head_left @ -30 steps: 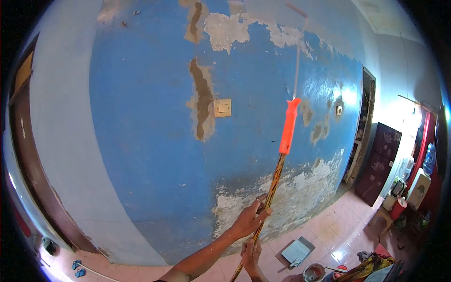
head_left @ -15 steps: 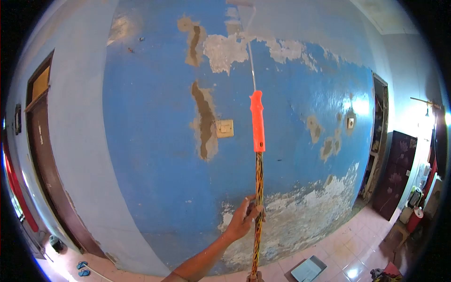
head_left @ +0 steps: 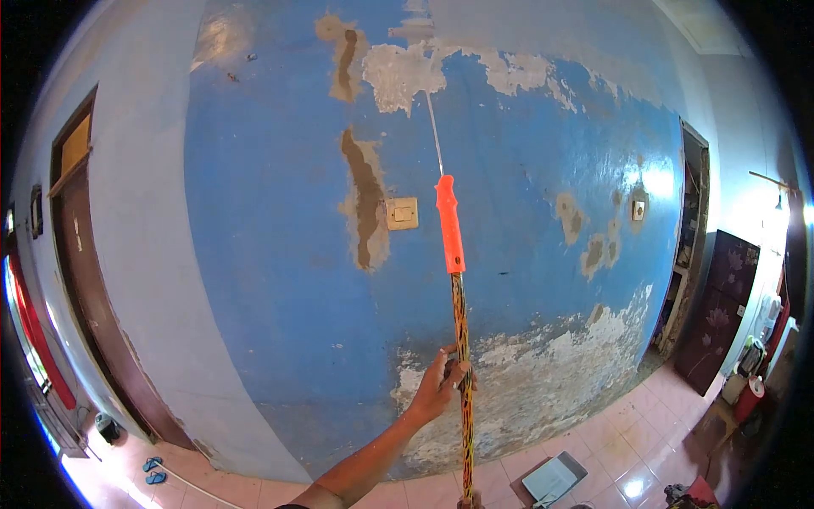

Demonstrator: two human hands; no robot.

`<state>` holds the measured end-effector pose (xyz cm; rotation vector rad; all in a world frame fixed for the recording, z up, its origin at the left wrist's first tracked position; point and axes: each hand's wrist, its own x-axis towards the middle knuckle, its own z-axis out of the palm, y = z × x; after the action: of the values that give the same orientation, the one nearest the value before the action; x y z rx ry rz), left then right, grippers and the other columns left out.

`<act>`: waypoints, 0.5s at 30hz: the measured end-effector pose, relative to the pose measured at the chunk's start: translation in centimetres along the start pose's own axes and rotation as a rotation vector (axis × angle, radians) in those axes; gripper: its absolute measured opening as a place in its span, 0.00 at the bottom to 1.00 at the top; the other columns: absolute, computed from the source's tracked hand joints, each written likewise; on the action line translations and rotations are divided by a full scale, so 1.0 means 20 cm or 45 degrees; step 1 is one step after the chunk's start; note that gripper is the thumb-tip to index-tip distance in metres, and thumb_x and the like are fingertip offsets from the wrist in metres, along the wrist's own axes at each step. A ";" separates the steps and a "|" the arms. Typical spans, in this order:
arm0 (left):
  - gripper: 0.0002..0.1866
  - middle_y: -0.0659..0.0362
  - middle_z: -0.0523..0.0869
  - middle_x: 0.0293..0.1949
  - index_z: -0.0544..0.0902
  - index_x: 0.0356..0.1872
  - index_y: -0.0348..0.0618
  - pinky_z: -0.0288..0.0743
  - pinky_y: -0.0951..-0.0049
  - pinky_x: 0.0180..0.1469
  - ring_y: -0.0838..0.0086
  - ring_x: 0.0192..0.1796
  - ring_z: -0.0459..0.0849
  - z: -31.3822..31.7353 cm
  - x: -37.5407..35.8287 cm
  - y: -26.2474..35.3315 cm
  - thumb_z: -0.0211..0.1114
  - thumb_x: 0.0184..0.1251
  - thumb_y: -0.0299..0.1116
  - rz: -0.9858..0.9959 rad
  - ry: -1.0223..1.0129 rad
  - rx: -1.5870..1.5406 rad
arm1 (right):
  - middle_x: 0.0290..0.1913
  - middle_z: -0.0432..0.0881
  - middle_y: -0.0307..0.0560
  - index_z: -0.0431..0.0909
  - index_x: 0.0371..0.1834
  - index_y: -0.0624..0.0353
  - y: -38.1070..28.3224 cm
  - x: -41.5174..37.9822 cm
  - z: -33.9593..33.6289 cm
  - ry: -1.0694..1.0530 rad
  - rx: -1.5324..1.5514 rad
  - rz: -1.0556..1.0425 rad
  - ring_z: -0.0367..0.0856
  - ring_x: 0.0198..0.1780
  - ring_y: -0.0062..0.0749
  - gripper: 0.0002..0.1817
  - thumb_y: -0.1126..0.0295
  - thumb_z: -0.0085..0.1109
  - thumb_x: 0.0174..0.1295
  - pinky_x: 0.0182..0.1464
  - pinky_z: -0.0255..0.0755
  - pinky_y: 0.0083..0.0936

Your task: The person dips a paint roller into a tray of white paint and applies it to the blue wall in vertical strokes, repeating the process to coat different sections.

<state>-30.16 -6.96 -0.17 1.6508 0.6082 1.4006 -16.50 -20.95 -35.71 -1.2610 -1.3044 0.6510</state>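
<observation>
A big blue wall (head_left: 280,280) with peeling paint and bare plaster patches fills the view, running far to the right toward a dark doorway (head_left: 691,229). A brown door (head_left: 80,280) stands at the left. Pink floor tiles (head_left: 627,441) lie at the lower right, with a paint tray (head_left: 553,479) resting on them near the wall. An extension pole (head_left: 462,373), striped yellow and black, rises almost upright in front of the wall, topped by the orange roller handle (head_left: 449,223) and a thin metal shaft that reaches up the wall. A light switch (head_left: 402,214) sits just left of the handle. The left hand (head_left: 439,386) wraps its fingers around the pole. The right hand (head_left: 468,502) barely shows at the bottom edge by the pole; its grip cannot be told.
</observation>
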 end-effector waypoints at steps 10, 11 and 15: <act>0.21 0.56 0.79 0.32 0.61 0.62 0.36 0.76 0.68 0.42 0.72 0.36 0.81 0.01 0.08 -0.03 0.50 0.77 0.38 0.017 0.015 0.004 | 0.19 0.65 0.36 0.70 0.37 0.58 -0.08 0.06 -0.06 -0.006 0.245 0.046 0.60 0.22 0.23 0.18 0.53 0.45 0.71 0.22 0.54 0.29; 0.21 0.56 0.79 0.32 0.62 0.61 0.36 0.76 0.68 0.43 0.72 0.36 0.81 0.02 0.08 -0.03 0.50 0.77 0.38 0.017 0.020 0.029 | 0.19 0.66 0.39 0.70 0.38 0.58 -0.08 0.07 -0.07 -0.018 0.174 0.031 0.61 0.21 0.27 0.18 0.52 0.44 0.71 0.22 0.55 0.30; 0.21 0.56 0.79 0.32 0.62 0.61 0.35 0.76 0.68 0.43 0.73 0.37 0.80 0.02 0.11 -0.05 0.50 0.77 0.38 0.025 0.007 -0.014 | 0.20 0.69 0.49 0.71 0.40 0.58 -0.16 0.09 -0.11 0.029 -0.073 -0.010 0.65 0.20 0.41 0.19 0.52 0.44 0.70 0.23 0.58 0.38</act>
<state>-29.14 -4.80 0.08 1.6493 0.5880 1.4202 -14.95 -20.76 -31.79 -1.3055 -1.3167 0.5952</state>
